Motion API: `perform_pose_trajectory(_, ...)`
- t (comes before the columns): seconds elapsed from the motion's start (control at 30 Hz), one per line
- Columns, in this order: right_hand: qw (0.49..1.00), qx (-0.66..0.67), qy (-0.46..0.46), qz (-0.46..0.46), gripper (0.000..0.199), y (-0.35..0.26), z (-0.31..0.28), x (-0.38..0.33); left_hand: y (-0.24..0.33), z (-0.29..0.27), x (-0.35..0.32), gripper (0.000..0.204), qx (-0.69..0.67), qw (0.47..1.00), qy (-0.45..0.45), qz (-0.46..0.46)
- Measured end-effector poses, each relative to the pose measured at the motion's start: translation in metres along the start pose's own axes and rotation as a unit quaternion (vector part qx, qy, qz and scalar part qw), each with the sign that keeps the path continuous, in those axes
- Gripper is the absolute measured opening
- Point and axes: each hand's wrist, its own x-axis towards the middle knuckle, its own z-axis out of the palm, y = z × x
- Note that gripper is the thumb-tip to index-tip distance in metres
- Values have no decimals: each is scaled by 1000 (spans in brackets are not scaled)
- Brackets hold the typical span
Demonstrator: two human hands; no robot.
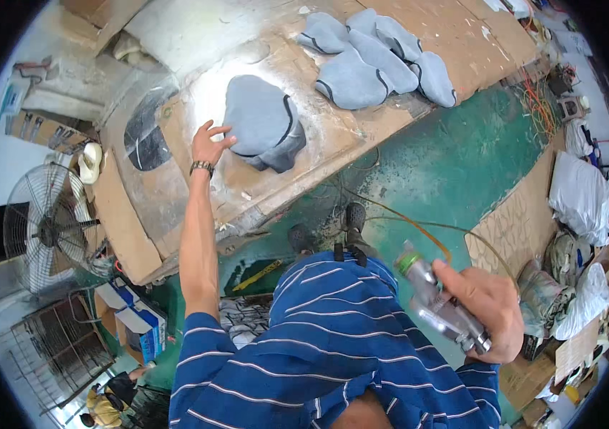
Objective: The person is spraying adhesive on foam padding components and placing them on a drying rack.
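Note:
My left hand (211, 145) reaches over the worktable with its fingers apart. Its fingertips are at the left edge of a stack of grey, rounded, soft-looking pieces (256, 114) with a dark curved band. Whether they touch the stack I cannot tell. In my right hand (487, 304), off to the right of my body, is a metal spray gun (434, 297) with a green ring near its nozzle end. A yellowish hose (490, 243) runs across the floor towards that hand.
More grey pieces (354, 77) lie heaped on the cardboard-covered table (336, 154), farther right. A large fan (48, 227) stands left, above a blue-and-white box (148, 332). Bags (582, 193) and cardboard line the right side. Another person (110, 399) is at lower left.

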Motion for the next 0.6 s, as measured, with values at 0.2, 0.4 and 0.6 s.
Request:
perform_pose_trajectory(0.2,998,28,49,-2,75,42,-21,8,7,8,-18,43,-16,999,28,-2)
perform_pose_trajectory(0.4,990,44,133,-5,73,52,-19,50,21,10,-25,43,-69,996,38,-37)
perform_pose_trajectory(0.6,991,46,123,-21,63,41,-22,74,23,27,-73,50,-346,907,205,-127)
